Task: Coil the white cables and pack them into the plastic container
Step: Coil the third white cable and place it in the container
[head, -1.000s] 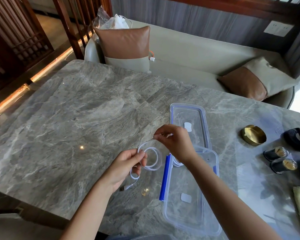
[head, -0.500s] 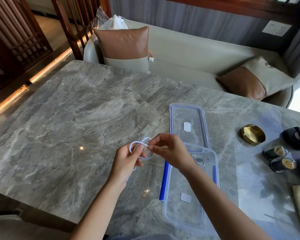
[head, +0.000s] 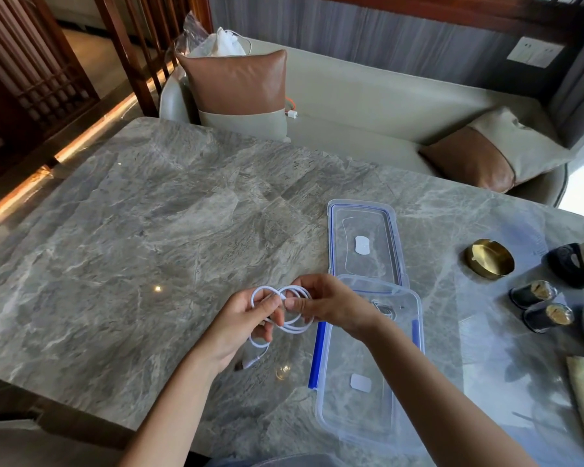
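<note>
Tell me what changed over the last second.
The right hand came down and leftward to meet the left hand. Both now pinch the cable, whose single wide loop has become several tighter loops between them. The left hand kept its grip throughout. The container and lid stayed put.

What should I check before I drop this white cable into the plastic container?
1. Grip: left hand and right hand both pinch the white cable, ok.
2. Coil finished: the loose end hangs below the left hand, not ok.
3. Container open: its lid lies on the table beyond it, ok.
4. Room inside: most of the container floor shows bare, ok.
5. Coil will keep its shape when released: cannot tell.
</note>
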Motion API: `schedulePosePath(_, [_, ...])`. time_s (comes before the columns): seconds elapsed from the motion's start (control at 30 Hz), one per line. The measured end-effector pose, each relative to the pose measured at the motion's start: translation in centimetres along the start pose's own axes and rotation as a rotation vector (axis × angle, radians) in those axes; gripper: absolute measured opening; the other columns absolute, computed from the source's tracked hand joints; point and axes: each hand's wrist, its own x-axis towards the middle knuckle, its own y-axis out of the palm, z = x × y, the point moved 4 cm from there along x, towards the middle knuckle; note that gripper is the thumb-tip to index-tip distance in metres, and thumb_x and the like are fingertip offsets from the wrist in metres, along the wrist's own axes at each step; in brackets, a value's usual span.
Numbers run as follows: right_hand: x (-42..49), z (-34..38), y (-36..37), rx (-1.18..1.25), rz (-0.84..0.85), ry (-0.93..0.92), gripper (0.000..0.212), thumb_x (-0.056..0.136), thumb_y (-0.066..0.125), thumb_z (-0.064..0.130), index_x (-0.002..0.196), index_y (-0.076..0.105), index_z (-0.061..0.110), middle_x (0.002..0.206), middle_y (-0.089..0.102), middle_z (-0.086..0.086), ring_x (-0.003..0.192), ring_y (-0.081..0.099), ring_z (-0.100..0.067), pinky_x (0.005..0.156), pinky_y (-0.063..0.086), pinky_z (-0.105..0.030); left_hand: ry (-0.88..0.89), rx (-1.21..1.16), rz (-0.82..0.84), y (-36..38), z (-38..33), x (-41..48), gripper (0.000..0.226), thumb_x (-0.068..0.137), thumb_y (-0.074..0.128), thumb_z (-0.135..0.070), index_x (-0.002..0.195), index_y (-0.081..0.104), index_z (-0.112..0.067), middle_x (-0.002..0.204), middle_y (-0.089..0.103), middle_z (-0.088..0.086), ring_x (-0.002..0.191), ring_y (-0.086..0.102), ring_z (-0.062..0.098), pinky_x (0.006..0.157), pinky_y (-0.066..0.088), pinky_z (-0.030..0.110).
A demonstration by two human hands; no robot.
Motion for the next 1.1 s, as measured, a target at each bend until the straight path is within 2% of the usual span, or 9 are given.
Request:
schedulePosePath(0.17, [0.5,-0.6,-0.1,-0.018,-0.038,-0.012,0.004,0.091,0.058,0.008,0.090,0.054,0.006,0.070,0.056,-0.001,0.060,0.055,-0.010,0.056,0.049,-0.019,-0.033,-0.100,-0.018,0.2,0.5,0.0,0.019,0.076,0.063,-0.035,0.073,0.064,-0.016,0.060,0.060,-0.005,0.048,0.048,0.007,0.047,0.043,0.017])
schedulePosePath(0.3, [0.1,-1.5,0.1,0.502,0.114,0.043,0.015,0.092,0.053,0.021,0.094,0.061,0.008,0.078,0.067,0.002,0.072,0.065,-0.010,0.073,0.058,-0.025,-0.035,-0.222,-0.079,-0.7,0.4,0.0,0.014,0.069,0.069,-0.033,0.065,0.065,-0.020,0.055,0.057,-0.004,0.045,0.045,0.006,0.044,0.042,0.016])
schedulePosePath(0.37, [-0.1,-1.7,0.1,0.687,0.159,0.076,0.025,0.091,0.049,0.026,0.098,0.066,0.010,0.087,0.072,-0.003,0.080,0.070,-0.013,0.074,0.059,-0.028,-0.029,-0.218,-0.072,-0.7,0.1,0.0,0.015,0.069,0.069,-0.033,0.065,0.065,-0.020,0.055,0.056,-0.004,0.044,0.045,0.007,0.044,0.042,0.016])
schedulePosePath(0.5, [-0.1,-2.3,0.2,0.636,0.188,0.147,0.035,0.090,0.049,0.036,0.113,0.060,0.012,0.095,0.072,-0.005,0.084,0.070,-0.014,0.072,0.059,-0.027,0.001,-0.125,-0.074,-0.3,-0.4,0.0,0.016,0.073,0.065,-0.033,0.066,0.063,-0.019,0.054,0.056,-0.005,0.044,0.044,0.006,0.044,0.041,0.016])
schedulePosePath(0.67, [0.1,-1.5,0.0,0.327,0.151,0.071,0.006,0.091,0.058,0.018,0.093,0.060,0.013,0.078,0.066,0.000,0.071,0.062,-0.011,0.066,0.053,-0.023,0.034,-0.015,-0.036,0.6,-0.8,0.0,0.016,0.081,0.061,-0.026,0.072,0.063,-0.013,0.053,0.059,-0.005,0.042,0.045,0.008,0.043,0.040,0.015])
schedulePosePath(0.73, [0.4,-1.4,-0.1,0.304,0.113,0.057,0.003,0.091,0.057,0.014,0.089,0.057,0.011,0.074,0.061,-0.002,0.069,0.056,-0.013,0.066,0.048,-0.024,0.019,-0.050,-0.024,0.6,-0.7,0.0,0.023,0.080,0.061,-0.033,0.078,0.064,-0.011,0.057,0.060,-0.006,0.046,0.047,0.007,0.045,0.042,0.016])
schedulePosePath(0.87, [0.4,-1.5,0.5,0.625,0.149,0.105,0.008,0.089,0.053,0.016,0.089,0.060,0.011,0.077,0.053,-0.005,0.074,0.051,-0.016,0.072,0.051,-0.027,-0.111,-0.348,0.037,0.3,-0.3,0.1,0.040,0.082,0.053,-0.051,0.082,0.069,-0.014,0.066,0.064,-0.002,0.053,0.054,0.006,0.050,0.048,0.018])
schedulePosePath(1.0, [0.5,-2.1,0.9,0.933,0.114,0.223,0.025,0.086,0.053,0.032,0.091,0.063,0.010,0.071,0.060,-0.001,0.072,0.060,-0.014,0.076,0.058,-0.030,-0.124,-0.401,0.022,-0.1,0.3,0.2,0.026,0.077,0.063,-0.044,0.074,0.071,-0.019,0.061,0.062,-0.005,0.050,0.052,0.004,0.049,0.047,0.016])
schedulePosePath(1.1, [0.5,-2.2,0.5,0.976,0.031,0.251,0.022,0.085,0.055,0.029,0.092,0.064,0.011,0.070,0.067,-0.001,0.067,0.066,-0.013,0.069,0.059,-0.029,-0.126,-0.397,0.012,0.0,0.5,0.1,0.021,0.076,0.064,-0.038,0.072,0.070,-0.019,0.061,0.062,-0.005,0.050,0.052,0.003,0.049,0.047,0.016])
